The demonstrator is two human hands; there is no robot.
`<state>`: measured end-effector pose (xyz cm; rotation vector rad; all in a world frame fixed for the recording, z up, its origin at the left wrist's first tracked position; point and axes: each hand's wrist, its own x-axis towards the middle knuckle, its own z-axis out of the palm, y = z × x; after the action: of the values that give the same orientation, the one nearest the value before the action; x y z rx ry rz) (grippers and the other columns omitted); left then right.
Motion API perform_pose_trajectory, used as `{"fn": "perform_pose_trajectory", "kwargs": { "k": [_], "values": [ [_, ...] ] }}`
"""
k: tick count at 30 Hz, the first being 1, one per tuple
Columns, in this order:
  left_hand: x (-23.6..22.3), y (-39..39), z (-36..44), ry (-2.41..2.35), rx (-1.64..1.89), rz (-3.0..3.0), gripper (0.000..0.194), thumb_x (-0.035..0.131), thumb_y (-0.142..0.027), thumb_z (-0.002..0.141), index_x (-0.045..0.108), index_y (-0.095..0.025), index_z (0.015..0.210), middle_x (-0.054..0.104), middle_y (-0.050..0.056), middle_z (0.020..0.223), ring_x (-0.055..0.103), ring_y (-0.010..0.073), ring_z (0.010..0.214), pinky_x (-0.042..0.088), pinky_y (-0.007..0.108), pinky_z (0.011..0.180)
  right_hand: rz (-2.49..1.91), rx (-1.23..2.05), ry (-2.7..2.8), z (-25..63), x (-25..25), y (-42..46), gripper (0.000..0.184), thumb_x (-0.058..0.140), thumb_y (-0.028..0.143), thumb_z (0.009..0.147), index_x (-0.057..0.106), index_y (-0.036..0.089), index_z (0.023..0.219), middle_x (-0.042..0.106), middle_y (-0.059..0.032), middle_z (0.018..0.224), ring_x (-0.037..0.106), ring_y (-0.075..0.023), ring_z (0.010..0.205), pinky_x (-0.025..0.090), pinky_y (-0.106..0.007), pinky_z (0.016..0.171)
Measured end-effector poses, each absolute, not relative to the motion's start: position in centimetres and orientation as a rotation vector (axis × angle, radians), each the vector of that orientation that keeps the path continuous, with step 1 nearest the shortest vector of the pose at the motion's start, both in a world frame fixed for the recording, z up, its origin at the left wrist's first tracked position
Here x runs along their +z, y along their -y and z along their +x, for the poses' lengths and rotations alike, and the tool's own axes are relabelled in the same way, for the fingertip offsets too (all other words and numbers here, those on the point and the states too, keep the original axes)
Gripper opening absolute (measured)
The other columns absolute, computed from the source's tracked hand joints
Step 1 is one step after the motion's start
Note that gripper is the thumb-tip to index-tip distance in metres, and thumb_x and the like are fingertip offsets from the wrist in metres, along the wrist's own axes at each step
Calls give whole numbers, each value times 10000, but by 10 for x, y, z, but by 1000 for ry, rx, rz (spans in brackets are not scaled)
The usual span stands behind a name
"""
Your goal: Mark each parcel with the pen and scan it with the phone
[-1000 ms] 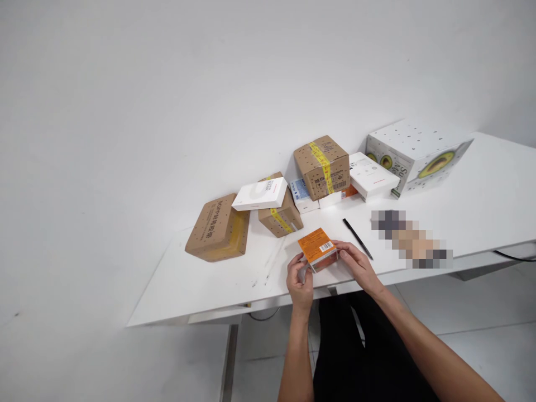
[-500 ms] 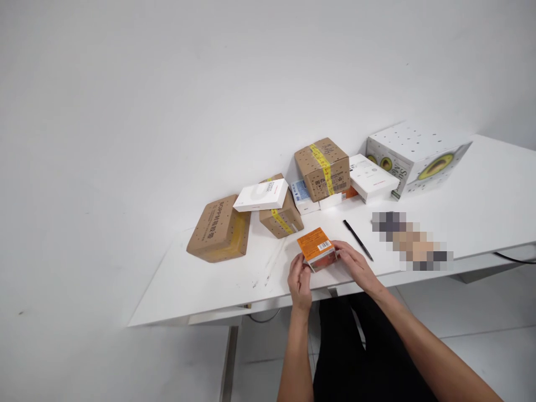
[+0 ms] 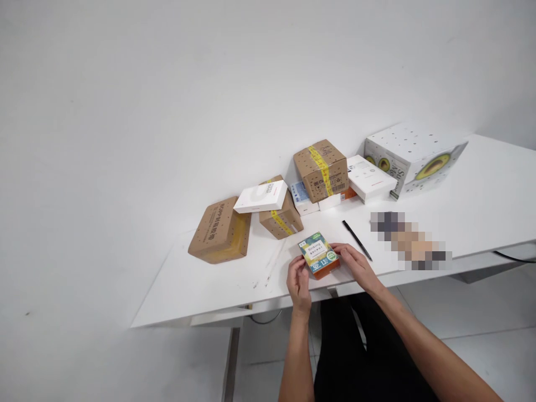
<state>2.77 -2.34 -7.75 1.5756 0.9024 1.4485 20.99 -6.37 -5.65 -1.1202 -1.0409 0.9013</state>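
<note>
Between my two hands is a small carton point(image 3: 317, 252), its printed green, yellow and blue face turned up and an orange side toward me. My left hand point(image 3: 298, 282) is curled against its left side, and my right hand point(image 3: 355, 263) holds its right side with bent fingers. The carton is close to the front edge of the white table point(image 3: 184, 298); whether it touches the surface I cannot tell. Just right of my right hand lies a black pen point(image 3: 357, 240).
Behind are a brown carton point(image 3: 215, 229), a taped box point(image 3: 281, 220) under a flat white box point(image 3: 262, 196), and another taped box point(image 3: 320, 170) on smaller boxes. Farther right are a white box point(image 3: 372, 177) and an avocado-print box point(image 3: 412, 162). A blurred-out patch point(image 3: 410, 240) covers something at right.
The carton in my hands has been turned over: its orange barcode face was up before, and now the green and blue printed face is. My hands have barely shifted.
</note>
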Motion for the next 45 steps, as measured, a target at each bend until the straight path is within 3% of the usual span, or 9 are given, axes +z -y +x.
{"fn": "perform_pose_trajectory", "kwargs": {
  "k": [7,10,13,19,23,26,30,35,45],
  "values": [
    [-80,25,32,-912,1453,1570,363,574,-386,870,552,-166,1159,583,135,1139,601,228,1032,509,379,894,-1251,720,1092,207,-56,66,287,452,419,922,648,210,941,686,-72,1040,636,-207,961,498,-332,845],
    [-80,26,32,-953,1421,1605,387,569,-390,874,523,-169,1188,578,130,1129,596,219,1010,504,376,885,-1514,411,1169,214,-48,67,271,456,390,908,632,188,950,660,-81,918,626,-190,787,499,-318,733],
    [-78,27,32,-959,1401,1689,365,544,-391,887,533,-174,1181,561,118,1112,577,214,1003,494,378,884,-1972,185,1268,229,-33,64,304,467,354,896,606,148,1072,622,-124,971,623,-217,787,477,-334,702],
    [-70,29,30,-972,1365,1876,318,509,-363,912,571,-201,1178,503,100,1089,532,200,985,479,345,840,-2549,511,1397,259,-20,55,293,452,318,888,597,100,1018,639,-218,991,648,-319,881,437,-362,674],
    [-67,30,30,-987,1289,1949,350,462,-378,934,579,-222,1224,470,92,1071,517,195,978,468,346,852,-2467,601,1403,266,-24,54,194,488,291,844,611,140,838,681,-173,826,664,-298,825,429,-336,654],
    [-67,30,32,-1001,1250,1960,361,437,-396,944,584,-236,1232,451,88,1070,498,203,1036,455,355,894,-2308,630,1387,266,-18,56,195,478,346,861,561,189,780,676,-71,712,658,-202,701,441,-277,627],
    [-66,29,34,-1034,1223,1928,346,410,-395,956,600,-237,1198,450,85,1068,491,202,1062,446,352,922,-1726,781,1039,256,-3,58,207,521,411,826,481,214,778,628,6,589,556,-130,463,429,-242,467],
    [-68,29,36,-1078,1231,1950,329,417,-377,956,604,-225,1179,449,87,1060,492,198,1053,450,351,922,-1230,867,775,228,8,48,153,544,346,785,456,221,783,595,33,541,520,-126,418,414,-241,405],
    [-68,29,36,-1096,1227,1999,350,423,-354,955,589,-230,1238,463,88,1066,503,194,1039,465,350,909,-1539,571,983,183,-5,43,220,458,424,852,518,212,848,576,13,567,565,-162,519,432,-266,519]
  ]
}}
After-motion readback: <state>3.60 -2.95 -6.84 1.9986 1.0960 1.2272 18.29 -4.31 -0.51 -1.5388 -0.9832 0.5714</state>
